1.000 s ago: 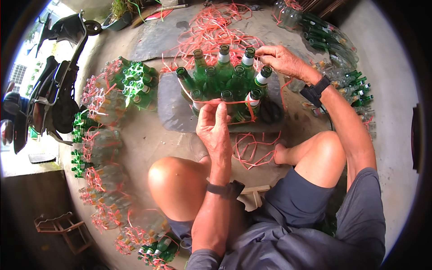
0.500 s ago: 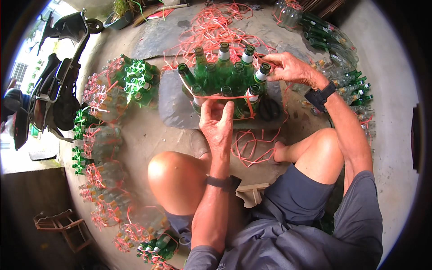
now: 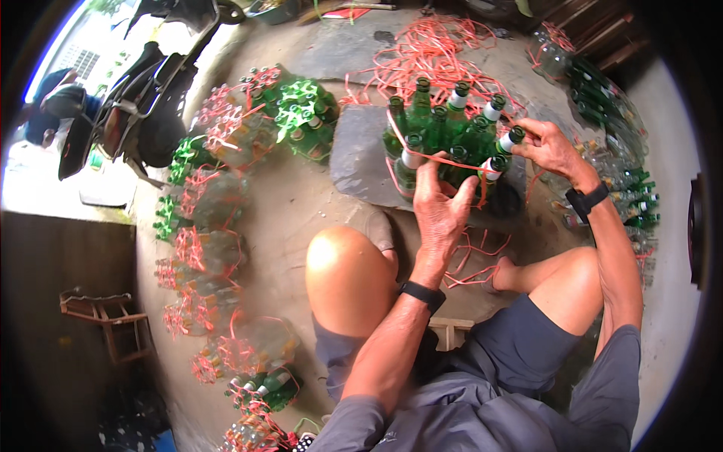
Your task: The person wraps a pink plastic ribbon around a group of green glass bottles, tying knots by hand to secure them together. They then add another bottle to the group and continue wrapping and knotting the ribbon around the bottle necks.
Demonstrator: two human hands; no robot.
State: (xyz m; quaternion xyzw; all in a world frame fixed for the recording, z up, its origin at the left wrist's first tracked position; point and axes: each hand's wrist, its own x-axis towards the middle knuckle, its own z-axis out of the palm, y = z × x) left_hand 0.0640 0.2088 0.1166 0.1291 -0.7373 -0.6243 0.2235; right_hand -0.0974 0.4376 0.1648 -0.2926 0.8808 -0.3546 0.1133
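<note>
- Green bottles (image 3: 438, 135) stand close together on a grey board (image 3: 358, 169), in front of the person; the rightmost one leans toward the right side.
- Red strap (image 3: 471, 165) passes across the front of this group (its back part is hidden by the glass).
- Left hand (image 3: 440, 207) is at the front of the group, with the thumb apart from the other fingers; these reach to the strap, but whether they grasp it, I cannot tell.
- Right hand (image 3: 553, 153) has its fingers bent beside the neck of the leaning bottle; here also I cannot tell if they grasp something.
- Beyond the board, a large tangle (image 3: 433, 56) of similar strap lies on the floor (image 3: 279, 233).
- On the left side, clear bottles (image 3: 216, 200) stand in bundles with red strap, and a green bundle (image 3: 305, 117) is near them.
- Farther left are a scooter (image 3: 147, 109) and, lower, a wooden frame (image 3: 113, 316).
</note>
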